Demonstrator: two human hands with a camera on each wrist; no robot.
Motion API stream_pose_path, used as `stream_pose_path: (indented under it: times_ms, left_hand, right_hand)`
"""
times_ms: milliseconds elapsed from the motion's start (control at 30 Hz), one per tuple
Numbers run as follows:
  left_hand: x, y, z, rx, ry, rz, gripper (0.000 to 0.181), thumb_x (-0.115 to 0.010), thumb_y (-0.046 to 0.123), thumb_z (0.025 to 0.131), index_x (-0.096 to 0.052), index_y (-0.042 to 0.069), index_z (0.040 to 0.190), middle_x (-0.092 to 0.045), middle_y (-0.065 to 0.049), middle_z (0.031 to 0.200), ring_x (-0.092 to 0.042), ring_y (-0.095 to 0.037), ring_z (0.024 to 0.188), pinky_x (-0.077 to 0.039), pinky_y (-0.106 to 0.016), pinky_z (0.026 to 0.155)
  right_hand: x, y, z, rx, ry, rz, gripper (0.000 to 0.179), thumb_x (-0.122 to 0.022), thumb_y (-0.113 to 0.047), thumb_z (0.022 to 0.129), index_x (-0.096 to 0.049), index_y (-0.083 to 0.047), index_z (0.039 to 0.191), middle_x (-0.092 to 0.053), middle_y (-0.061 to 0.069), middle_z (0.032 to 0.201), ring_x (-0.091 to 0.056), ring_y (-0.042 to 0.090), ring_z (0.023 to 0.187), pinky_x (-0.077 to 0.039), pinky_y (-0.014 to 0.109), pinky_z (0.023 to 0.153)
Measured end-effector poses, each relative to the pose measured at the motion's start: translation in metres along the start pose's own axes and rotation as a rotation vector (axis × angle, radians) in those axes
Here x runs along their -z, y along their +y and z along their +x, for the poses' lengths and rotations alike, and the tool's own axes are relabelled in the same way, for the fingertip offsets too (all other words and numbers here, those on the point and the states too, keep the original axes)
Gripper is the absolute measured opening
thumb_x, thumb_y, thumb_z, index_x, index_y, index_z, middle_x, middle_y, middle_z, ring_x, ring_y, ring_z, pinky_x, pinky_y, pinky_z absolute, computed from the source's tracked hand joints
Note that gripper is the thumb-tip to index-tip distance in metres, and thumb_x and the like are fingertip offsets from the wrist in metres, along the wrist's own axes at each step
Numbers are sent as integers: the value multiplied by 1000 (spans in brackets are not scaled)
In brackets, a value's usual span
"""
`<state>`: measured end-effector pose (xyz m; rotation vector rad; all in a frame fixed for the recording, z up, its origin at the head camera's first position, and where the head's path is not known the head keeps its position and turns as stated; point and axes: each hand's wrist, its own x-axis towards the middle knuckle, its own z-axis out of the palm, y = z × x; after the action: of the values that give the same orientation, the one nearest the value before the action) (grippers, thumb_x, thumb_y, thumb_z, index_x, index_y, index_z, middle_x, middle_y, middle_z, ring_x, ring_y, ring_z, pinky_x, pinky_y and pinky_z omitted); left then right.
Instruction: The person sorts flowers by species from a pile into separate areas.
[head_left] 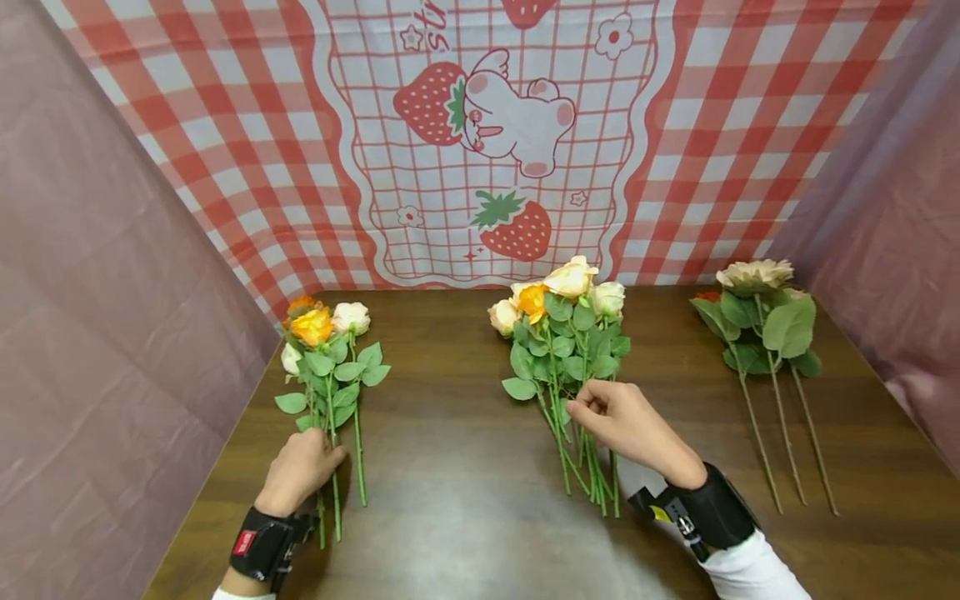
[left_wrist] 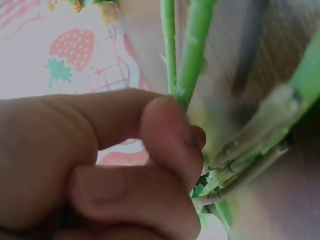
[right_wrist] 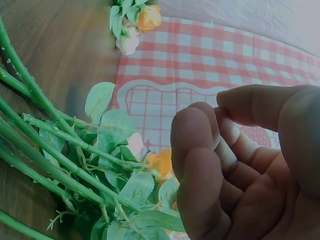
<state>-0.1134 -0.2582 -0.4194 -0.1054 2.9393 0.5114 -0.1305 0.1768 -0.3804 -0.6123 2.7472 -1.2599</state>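
At the left, my left hand (head_left: 300, 471) lies over the stems of a small bunch of orange and white roses (head_left: 312, 327). Up close in the left wrist view, its thumb and fingers pinch a green rose stem (left_wrist: 196, 42). Near the middle, my right hand (head_left: 626, 421) hovers by the stems of a larger bunch of cream and orange roses (head_left: 570, 279). Its fingers (right_wrist: 192, 135) are loosely curled with nothing between them, and the green stems (right_wrist: 55, 145) lie beside them in the right wrist view.
Three long stems with broad leaves lie at the right, topped by a pale, wide flower (head_left: 754, 277) and partly hidden blooms. A brown wooden table (head_left: 450, 500) carries everything. Behind it hangs a red checked strawberry cloth (head_left: 480, 167), with pink fabric (head_left: 112, 292) at both sides.
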Motion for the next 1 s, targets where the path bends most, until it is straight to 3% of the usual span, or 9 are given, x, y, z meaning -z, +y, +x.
stream_pose_path:
  times_ms: [200, 433, 800, 1000]
  left_hand:
    - [1, -1, -6, -71, 69, -63, 38, -60, 13, 80, -35, 16, 50, -28, 7, 48, -36, -11, 41, -31, -28, 38]
    - [8, 7, -14, -108, 127, -70, 33, -58, 12, 83, -43, 12, 54, -43, 3, 47, -43, -13, 42, -36, -30, 40]
    - [17, 28, -24, -149, 218, -132, 18, -61, 13, 85, -55, 4, 71, -50, -2, 53, -43, -12, 43, -40, -30, 38]
    - [22, 44, -29, -258, 309, -170, 16, -61, 13, 87, -54, 6, 74, -52, 1, 54, -44, -7, 43, -41, -28, 38]
  right_hand:
    - [0, -1, 0, 5, -7, -9, 19, -56, -35, 91, -59, -23, 76, -53, -4, 58, -45, 10, 44, -39, 27, 42]
    - [-2, 0, -2, 5, -22, -1, 20, -55, -37, 91, -59, -23, 77, -54, -3, 59, -44, 10, 43, -37, 26, 43]
    - [-3, -1, -1, 11, -33, 8, 22, -55, -37, 91, -59, -21, 76, -57, 3, 59, -48, 11, 44, -42, 27, 42]
    - [-3, -3, -1, 20, -48, 27, 20, -55, -35, 91, -58, -21, 78, -54, 1, 59, -46, 11, 44, -39, 26, 42]
